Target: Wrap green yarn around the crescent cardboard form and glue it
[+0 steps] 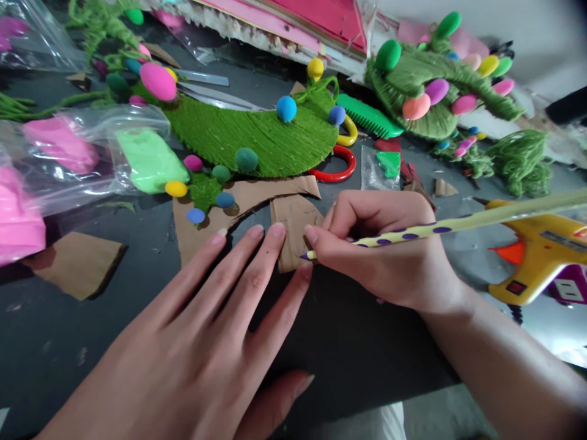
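Observation:
My right hand (385,250) pinches a pale yellow pencil (424,232) with purple spots, its purple tip resting on a small piece of cardboard (296,217). Faint drawn lines show on that piece. Flat, with fingers spread, my left hand (215,324) reaches in from the lower left; its fingertips touch the lower left part of the same piece. Just behind lies a larger cardboard scrap (197,235) with a curved cut edge. Above it sits a green yarn-wrapped crescent (257,134) with coloured balls on it, partly covering scissors (337,165) with a red handle.
A yellow hot glue gun (536,244) lies at the right. Bags of pink and green clay (149,162) are at the left, near a cardboard offcut (77,263). Behind are a green comb (369,116), green yarn (520,159) and another yarn-wrapped shape (426,79).

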Motion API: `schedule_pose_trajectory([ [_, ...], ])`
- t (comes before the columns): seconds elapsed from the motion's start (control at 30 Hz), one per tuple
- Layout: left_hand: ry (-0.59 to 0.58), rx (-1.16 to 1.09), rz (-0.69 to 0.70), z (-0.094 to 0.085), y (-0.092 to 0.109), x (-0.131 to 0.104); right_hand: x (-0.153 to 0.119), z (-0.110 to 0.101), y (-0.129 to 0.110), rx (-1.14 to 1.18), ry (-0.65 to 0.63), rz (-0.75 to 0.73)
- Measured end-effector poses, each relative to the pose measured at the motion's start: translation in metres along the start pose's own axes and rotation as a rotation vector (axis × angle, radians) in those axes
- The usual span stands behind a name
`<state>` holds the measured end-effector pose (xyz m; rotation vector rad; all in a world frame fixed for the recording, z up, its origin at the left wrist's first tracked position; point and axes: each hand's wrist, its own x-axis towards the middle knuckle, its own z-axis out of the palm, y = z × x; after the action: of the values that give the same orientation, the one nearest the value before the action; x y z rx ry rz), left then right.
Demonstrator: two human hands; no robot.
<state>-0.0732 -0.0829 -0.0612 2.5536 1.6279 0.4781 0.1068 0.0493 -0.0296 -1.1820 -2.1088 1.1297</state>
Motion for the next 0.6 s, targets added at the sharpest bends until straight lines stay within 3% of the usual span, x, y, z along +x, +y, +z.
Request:
schedule_pose_trajectory([
  [0.2, -0.001, 0.012, 0.014, 0.0018, -0.0012, -0.0003, 0.0036, -0.0002, 0.0013, 0.048, 0.114, 0.002],
  [0.47, -0.003, 0.003, 0.009, 0.0006, 0.0003, 0.0008, 0.0000, -0.0012, 0.0016, 0.047, 0.006, 0.002],
  [0.6, -0.012, 0.008, 0.022, 0.0002, -0.0014, 0.0004, 0.0014, -0.0006, 0.0025, 0.008, 0.058, -0.022],
])
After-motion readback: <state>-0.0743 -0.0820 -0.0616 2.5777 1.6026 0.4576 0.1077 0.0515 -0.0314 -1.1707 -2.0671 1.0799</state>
